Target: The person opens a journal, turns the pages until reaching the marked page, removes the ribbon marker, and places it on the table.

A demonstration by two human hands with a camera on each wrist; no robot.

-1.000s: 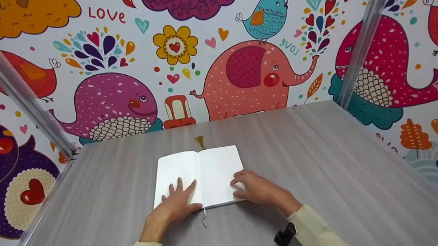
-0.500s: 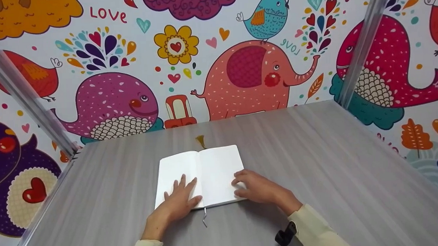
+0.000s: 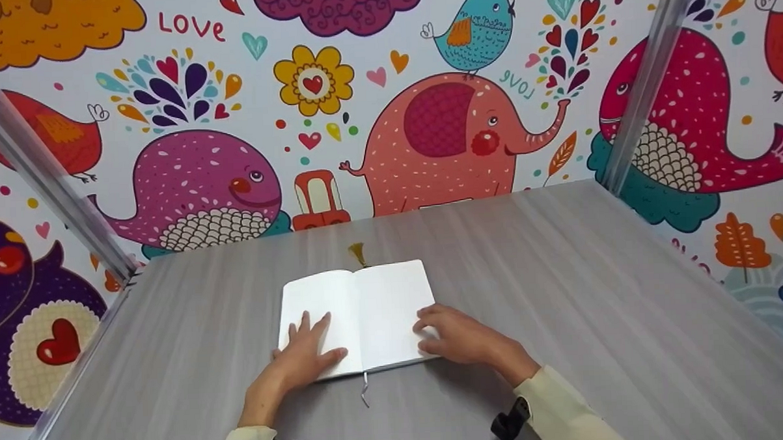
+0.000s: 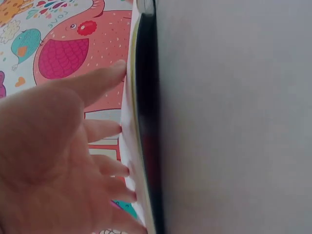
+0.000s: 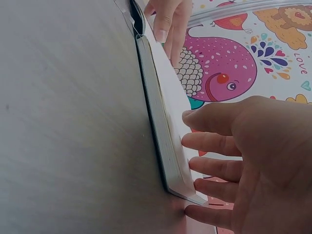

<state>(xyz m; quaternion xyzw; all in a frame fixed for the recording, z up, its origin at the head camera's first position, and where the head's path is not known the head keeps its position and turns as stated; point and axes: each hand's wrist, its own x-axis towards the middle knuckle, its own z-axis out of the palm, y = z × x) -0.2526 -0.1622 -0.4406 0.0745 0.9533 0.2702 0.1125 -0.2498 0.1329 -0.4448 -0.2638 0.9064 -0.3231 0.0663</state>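
Note:
An open notebook (image 3: 391, 311) with blank white pages lies flat on the table in the head view. My left hand (image 3: 299, 360) rests on its left page, fingers spread and thumb pointing toward the middle fold. On the right page's outer edge lies my right hand (image 3: 464, 335), fingertips on the paper. In the left wrist view the fingertips of the left hand (image 4: 48, 161) touch the page above the dark cover. The right wrist view has the right hand (image 5: 253, 165) with straight fingers at the corner of the thick page block (image 5: 163, 126).
A thin ribbon bookmark (image 3: 365, 390) hangs out at the notebook's near edge. A gold tassel (image 3: 357, 252) sticks out beyond its far edge. The grey wood-grain table (image 3: 563, 272) meets a wall (image 3: 372, 25) with cartoon animals. Metal posts (image 3: 647, 87) stand at both back corners.
My left hand has slid left across the left page, away from the fold. The right hand has stayed where it was, and the notebook is still open at blank pages.

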